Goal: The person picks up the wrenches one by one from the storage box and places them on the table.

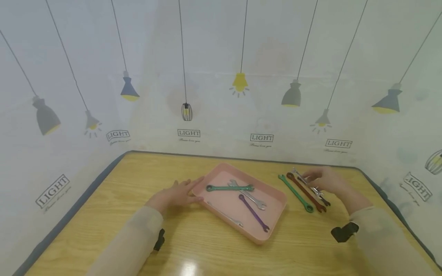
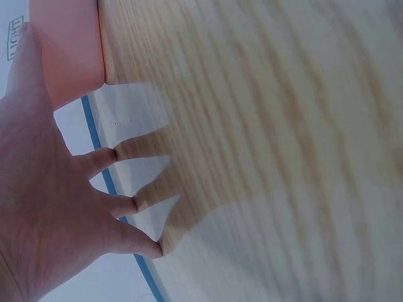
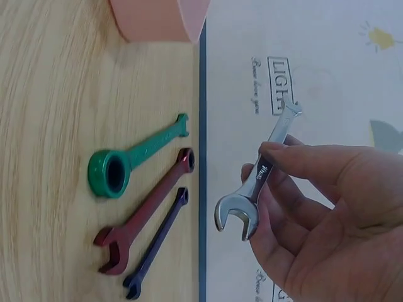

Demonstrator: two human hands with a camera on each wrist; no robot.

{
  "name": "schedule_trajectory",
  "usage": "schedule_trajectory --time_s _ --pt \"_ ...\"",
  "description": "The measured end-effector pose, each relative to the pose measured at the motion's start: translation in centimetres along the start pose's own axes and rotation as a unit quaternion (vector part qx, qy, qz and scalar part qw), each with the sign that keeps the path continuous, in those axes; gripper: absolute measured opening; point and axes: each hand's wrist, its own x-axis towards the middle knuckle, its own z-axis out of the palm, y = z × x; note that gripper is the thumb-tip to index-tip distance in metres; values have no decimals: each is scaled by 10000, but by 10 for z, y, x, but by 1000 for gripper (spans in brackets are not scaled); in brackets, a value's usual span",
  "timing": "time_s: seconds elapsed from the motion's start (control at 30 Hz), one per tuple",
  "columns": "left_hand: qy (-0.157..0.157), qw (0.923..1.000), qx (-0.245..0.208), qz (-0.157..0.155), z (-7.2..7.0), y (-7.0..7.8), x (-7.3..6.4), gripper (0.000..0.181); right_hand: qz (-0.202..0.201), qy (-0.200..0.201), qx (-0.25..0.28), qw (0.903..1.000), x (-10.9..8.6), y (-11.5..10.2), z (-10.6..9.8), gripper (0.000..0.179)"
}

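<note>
My right hand (image 1: 326,178) pinches a silver open-end wrench (image 3: 253,184) by its middle, between thumb and fingers, raised over the table. Beside it on the tabletop lie a green ratchet wrench (image 3: 148,151), a red wrench (image 3: 148,211) and a thin dark purple wrench (image 3: 157,242), roughly side by side. My left hand (image 1: 174,194) rests at the left corner of a pink tray (image 1: 276,190), its fingers spread and fairly straight. Inside the tray are a green wrench (image 1: 229,188), a silver wrench (image 1: 254,200) partly under it, a purple wrench (image 1: 253,213) and a slim silver wrench (image 1: 226,214).
The wooden table (image 1: 138,168) ends in a dark blue edge strip (image 1: 241,158) along the back and sides. White walls (image 1: 214,46) printed with hanging lamps stand close around it. The tray sits mid-table, left of the loose wrenches.
</note>
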Motion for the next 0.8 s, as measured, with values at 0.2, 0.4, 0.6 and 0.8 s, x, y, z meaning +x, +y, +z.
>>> schedule_trajectory --time_s 0.2,0.4,0.6,0.8 --pt "-4 10000 -10 -33 0 -1 1 81 194 65 27 9998 2 22 -7 40" --pt "3 10000 24 -17 0 0 0 80 451 160 209 9986 4 42 -13 39" --pt "-26 10000 34 -58 0 0 0 80 686 134 258 9972 9 62 -16 40" --pt "-11 10000 32 -83 0 1 -1 80 815 82 292 9962 16 77 -17 40"
